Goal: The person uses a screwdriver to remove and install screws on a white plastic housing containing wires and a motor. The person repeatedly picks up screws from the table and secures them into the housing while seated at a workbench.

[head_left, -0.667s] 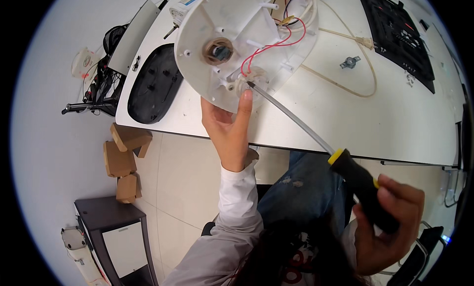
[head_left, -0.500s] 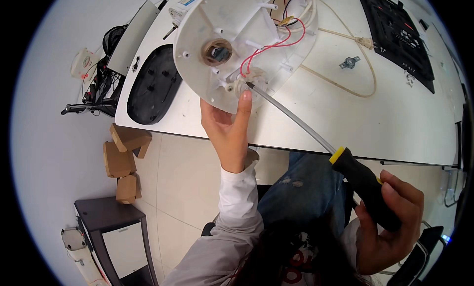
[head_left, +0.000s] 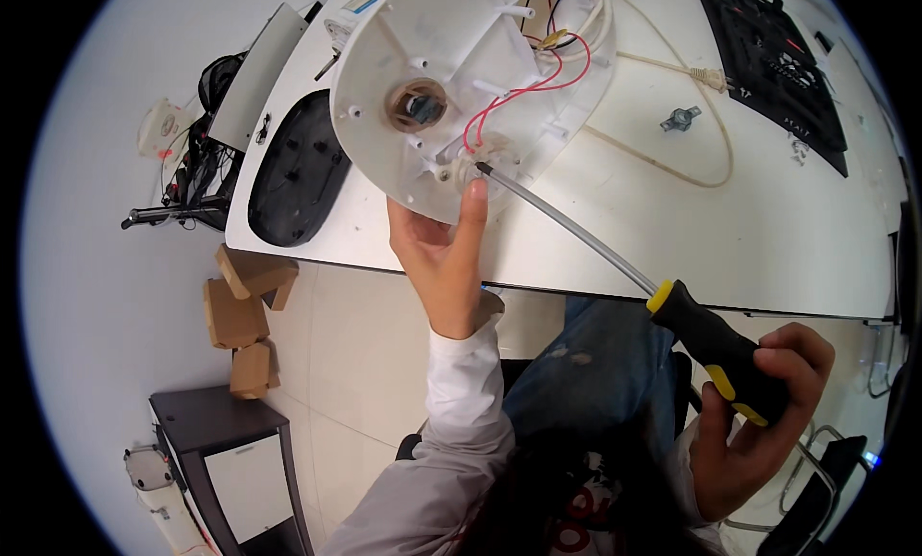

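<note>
My left hand [head_left: 444, 268] grips the near rim of a white plastic appliance housing [head_left: 384, 162], thumb inside and fingers beneath. Red wires [head_left: 523, 95] run across its inside to a clear round part [head_left: 495, 155] close to my thumb. In my right hand [head_left: 759, 426] is the black and yellow handle of a long screwdriver [head_left: 576, 229]. Its tip meets the clear part just above my left thumb; whether it sits in a screw is too small to tell. A brown ring with a dark piece in it [head_left: 423, 107] shows in the housing wall.
Left of the housing lies a black oval cover [head_left: 300, 167]. A small grey metal part [head_left: 680, 119] rests inside the loop of a pale power cord [head_left: 663, 162]. At the far right is a black tool tray [head_left: 778, 66], with small screws [head_left: 799, 151] beside it. Cardboard boxes [head_left: 235, 311] stand on the floor.
The screwdriver handle has turned, so more of its yellow side shows, and my right fingers have shifted around it. The housing has moved slightly left; the tip stays at the clear part.
</note>
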Tool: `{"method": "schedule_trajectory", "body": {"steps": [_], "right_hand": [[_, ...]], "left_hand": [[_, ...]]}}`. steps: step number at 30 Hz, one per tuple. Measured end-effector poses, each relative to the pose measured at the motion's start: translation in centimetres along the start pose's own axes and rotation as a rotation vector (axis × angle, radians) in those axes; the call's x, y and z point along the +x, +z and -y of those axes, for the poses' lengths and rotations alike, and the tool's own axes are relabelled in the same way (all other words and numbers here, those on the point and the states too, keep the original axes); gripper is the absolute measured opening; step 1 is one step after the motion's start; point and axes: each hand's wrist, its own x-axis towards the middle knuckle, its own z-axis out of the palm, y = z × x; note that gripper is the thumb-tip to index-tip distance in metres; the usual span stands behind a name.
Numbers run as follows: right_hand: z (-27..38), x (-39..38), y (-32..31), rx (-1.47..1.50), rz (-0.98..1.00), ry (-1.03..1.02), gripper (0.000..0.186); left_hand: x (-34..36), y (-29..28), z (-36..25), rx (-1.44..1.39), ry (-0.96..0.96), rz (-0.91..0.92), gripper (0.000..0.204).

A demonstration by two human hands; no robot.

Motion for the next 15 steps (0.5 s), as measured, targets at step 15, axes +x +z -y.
{"method": "schedule_trajectory", "body": {"steps": [15], "right_hand": [[-0.89, 0.28, -0.32, -0.017, 0.025, 0.125, 0.048]], "left_hand": [[0.05, 0.34, -0.08, 0.002, -0.01, 0.008, 0.045]]}}
